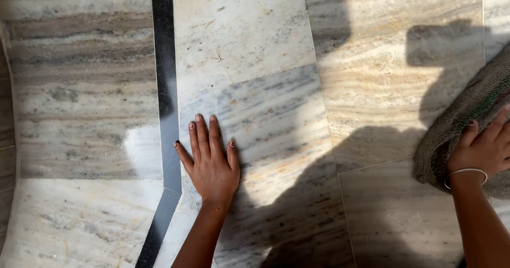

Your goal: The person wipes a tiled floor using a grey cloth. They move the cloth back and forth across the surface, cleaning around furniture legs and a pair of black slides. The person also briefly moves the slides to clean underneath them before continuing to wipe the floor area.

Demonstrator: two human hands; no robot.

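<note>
A left hand (211,162) is laid flat, fingers spread, on a marble floor (265,45) just beside a dark inlaid strip (163,61). At the right edge, a coarse brown-green cloth (467,124) is pressed to the floor under the right hand (486,148), fingers together

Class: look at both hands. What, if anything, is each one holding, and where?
The right hand presses on a coarse woven cloth near its lower edge; the left hand lies flat on the marble floor, holding nothing.
</note>
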